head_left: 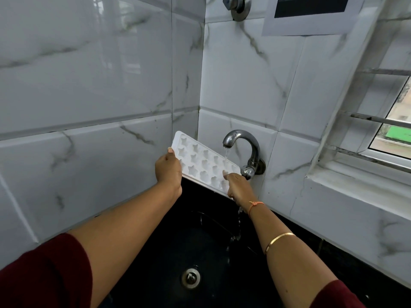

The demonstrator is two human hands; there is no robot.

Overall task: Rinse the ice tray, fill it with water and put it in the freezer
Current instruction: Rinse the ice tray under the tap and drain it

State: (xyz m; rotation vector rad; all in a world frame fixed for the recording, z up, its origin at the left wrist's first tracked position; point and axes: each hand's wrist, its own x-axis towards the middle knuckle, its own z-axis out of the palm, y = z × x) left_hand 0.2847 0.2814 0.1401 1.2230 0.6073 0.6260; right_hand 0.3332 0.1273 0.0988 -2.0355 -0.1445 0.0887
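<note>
The main danger here is the grip. The white plastic ice tray with star-shaped moulds (pixel 200 165) is getting wet, and both hands are holding it only by its edges. The left hand (pixel 168 168) is gripping the upper left rim, and the right hand (pixel 239 188) is pinching the lower right end, just where the water is draining off past the fingers. A slick rim could be slipping out of either hold, and the tray would be falling into the round black sink basin (pixel 178 241) below.

Splashing is a second worry. The thin stream (pixel 225 155) from the curved chrome wall tap (pixel 242 143) is striking the sloping face near its right end, so a stronger flow or a steeper tilt would likely be throwing water onto the marbled white wall tiles (pixel 89 85).

The rinse may also be falling short, since the stream is reaching only the right-hand moulds.

The tray itself is looking thin and stiff, with rows of shallow star hollows facing the person. They are appearing empty. It is hanging in the air above the sink, just in front of the tap, sloping down from upper left to lower right.
</note>
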